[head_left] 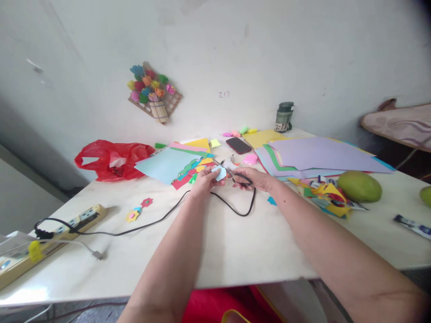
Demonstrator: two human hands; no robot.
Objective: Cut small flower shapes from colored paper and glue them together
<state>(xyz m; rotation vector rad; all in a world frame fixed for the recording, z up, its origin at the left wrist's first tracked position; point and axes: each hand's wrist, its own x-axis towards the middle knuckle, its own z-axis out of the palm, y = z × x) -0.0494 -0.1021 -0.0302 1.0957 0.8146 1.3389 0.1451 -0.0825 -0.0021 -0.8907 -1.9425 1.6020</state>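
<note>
Near the middle of the table my left hand [207, 181] pinches a small piece of light blue paper [220, 173]. My right hand [254, 179] is closed round the dark handles of a pair of scissors [243, 177], whose blades point left, at the paper. Cut coloured paper scraps [182, 179] lie just beyond my left hand. A black cable [161, 220] runs across the table past both hands. Small paper flowers [133, 215] lie to the left, and a small blue paper shape [271, 200] lies beside my right forearm.
A red plastic bag [101, 163] and a power strip [81, 220] are on the left. A phone [238, 145], a bottle [284, 116] and purple paper sheets [319, 152] lie farther back. Green fruit [359, 186], paper scraps [332, 197] and a tube [412, 225] are on the right.
</note>
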